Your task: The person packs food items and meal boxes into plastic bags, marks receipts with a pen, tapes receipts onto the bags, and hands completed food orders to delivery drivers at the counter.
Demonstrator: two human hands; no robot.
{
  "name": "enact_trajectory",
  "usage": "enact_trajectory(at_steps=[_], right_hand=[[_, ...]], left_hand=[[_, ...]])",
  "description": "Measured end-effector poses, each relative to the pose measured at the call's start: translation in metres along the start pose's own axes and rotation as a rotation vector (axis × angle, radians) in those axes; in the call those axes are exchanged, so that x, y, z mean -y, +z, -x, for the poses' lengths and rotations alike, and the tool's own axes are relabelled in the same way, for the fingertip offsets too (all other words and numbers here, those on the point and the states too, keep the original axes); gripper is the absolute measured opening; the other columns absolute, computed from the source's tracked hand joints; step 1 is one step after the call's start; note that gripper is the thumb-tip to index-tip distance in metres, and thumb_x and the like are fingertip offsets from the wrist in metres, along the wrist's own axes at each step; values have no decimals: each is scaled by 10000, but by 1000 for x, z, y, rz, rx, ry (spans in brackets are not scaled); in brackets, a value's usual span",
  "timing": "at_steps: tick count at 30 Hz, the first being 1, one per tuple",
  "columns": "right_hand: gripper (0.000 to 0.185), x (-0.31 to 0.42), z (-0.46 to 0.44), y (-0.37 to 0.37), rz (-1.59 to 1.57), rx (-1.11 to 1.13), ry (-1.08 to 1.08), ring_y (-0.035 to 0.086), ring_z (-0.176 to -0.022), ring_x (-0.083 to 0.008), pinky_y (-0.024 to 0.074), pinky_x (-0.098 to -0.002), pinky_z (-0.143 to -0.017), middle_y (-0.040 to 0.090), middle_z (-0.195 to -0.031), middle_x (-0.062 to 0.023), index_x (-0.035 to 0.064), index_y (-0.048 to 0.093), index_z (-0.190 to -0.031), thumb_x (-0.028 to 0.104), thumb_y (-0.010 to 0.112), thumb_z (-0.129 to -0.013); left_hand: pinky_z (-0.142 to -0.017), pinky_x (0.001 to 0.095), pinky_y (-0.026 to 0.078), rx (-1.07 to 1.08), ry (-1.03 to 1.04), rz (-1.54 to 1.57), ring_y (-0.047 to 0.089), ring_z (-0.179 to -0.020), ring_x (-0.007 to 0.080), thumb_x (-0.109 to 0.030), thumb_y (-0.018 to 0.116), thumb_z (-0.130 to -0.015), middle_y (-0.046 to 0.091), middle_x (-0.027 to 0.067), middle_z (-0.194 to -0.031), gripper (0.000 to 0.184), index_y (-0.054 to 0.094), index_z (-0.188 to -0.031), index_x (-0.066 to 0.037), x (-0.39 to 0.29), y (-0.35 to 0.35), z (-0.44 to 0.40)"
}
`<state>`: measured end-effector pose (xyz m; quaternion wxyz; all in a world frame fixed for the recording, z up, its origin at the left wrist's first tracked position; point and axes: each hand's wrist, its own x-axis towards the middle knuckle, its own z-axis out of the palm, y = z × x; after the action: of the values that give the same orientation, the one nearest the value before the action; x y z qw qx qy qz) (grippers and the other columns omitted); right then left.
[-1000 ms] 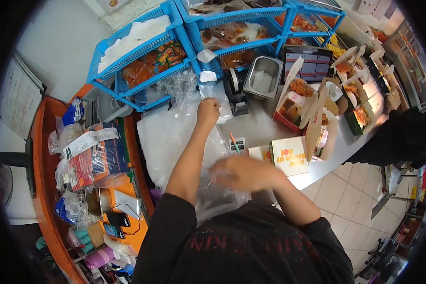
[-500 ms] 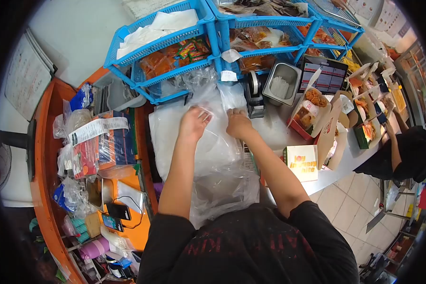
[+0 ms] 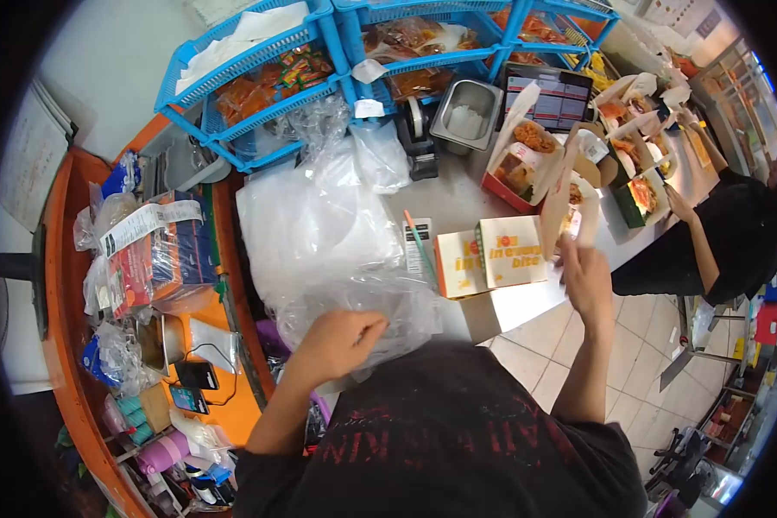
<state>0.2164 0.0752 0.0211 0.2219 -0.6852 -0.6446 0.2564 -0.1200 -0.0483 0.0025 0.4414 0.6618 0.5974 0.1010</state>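
Over the near edge of the clear plastic bags [image 3: 319,233] is my left hand [image 3: 341,344], its fingers curled together; what they hold, if anything, is hidden. My right hand [image 3: 587,281] is at the front edge of an open food box [image 3: 578,207], with fingers bent toward its cardboard; whether they grip it is unclear. Left of that hand, two closed printed boxes [image 3: 511,250] lie overlapping. A red open box [image 3: 520,168] with fried food stands behind them. A pen [image 3: 416,235] rests on a printed slip beside the bags.
Blue stacked baskets [image 3: 268,95] with packets line the back. A tape dispenser [image 3: 419,142], a metal container [image 3: 468,116] and a tablet [image 3: 546,97] stand before them. More open food boxes [image 3: 639,190] are at the right, near another person [image 3: 708,233]. Packed goods [image 3: 155,259] fill the left shelf.
Both hands have left the upper part of the plastic bags. My left hand moved back toward my body and curled; my right hand moved right to the open food box.
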Motion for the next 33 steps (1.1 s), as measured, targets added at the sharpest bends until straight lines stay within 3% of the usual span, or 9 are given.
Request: enact_trajectory(at_steps=[4,6,7,9,17,22,24,29,33], right_hand=[[785,-83,8,30,395,334,281,667,-916,-267,473,-341,-721,650,-859,-291,-29,700,-784,610,273,-941],[867,-127,-1,66,-262,319,284,599,-1057,-258,428,-356,-908,654,-1088,-172,-27,621,-1137,720,255,-894],[815,-115,3,75,-645,268,380,576,-1065,-201,422,-339,-906,645,-1093,-89,13,572,-1206,718,313,-888],[756,-91,10,86,-794,194,419,550,-1099,-190,382,-356,-954,602,-1178,-77,60,495,-1301,684,404,-884],[486,-38,45,94,-996,207,186,486,-1142,-181,328,-318,-1008,539,-1231,-117,-7,450,-1281,347,519,-955],[628,60,84,53,-820,387,-112,484,-1175,-201,354,-335,-1009,519,-1273,-160,-38,288,-1399,306,549,-944],[768,88,103,56,-783,515,-244,537,-1136,-240,401,-352,-971,524,-1271,-202,-49,161,-1451,268,607,-911],[861,80,109,128,-362,835,-130,601,-1023,-391,477,-412,-869,577,-1118,-325,-81,266,-1389,558,518,-871],[707,47,114,171,72,787,-134,554,-1055,-420,438,-449,-907,546,-1156,-297,-40,390,-1304,468,587,-854]], left_hand=[[-630,375,474,-357,125,143,665,-723,254,-414,574,-881,665,152,-741,437,627,-828,17,-52,13,-64],[-663,393,487,-454,138,-98,668,-751,264,-489,557,-880,669,163,-750,517,628,-828,21,-54,29,-107],[-743,408,488,-129,-57,-125,658,-840,298,-580,528,-853,671,186,-839,612,631,-909,20,-57,28,-125],[-823,422,490,187,-252,-143,648,-929,333,-671,498,-826,674,209,-927,723,634,-990,19,-53,43,-147],[-989,417,413,-318,-121,174,506,-1179,390,-697,622,-701,499,307,-1238,1064,369,-1269,167,-38,41,-126],[-910,407,434,-667,29,-10,562,-1103,349,-397,720,-771,561,228,-1177,712,421,-1271,12,-69,-33,3],[-910,430,453,-619,-34,-75,573,-1061,419,-573,663,-755,532,312,-1171,979,315,-1297,165,-68,-53,55],[-976,400,419,-380,-325,184,515,-1160,444,-618,594,-794,419,376,-1304,1073,197,-1356,204,36,-8,77],[-994,402,397,-325,-432,309,467,-1227,404,-627,575,-804,480,334,-1276,952,340,-1332,129,97,56,60]])
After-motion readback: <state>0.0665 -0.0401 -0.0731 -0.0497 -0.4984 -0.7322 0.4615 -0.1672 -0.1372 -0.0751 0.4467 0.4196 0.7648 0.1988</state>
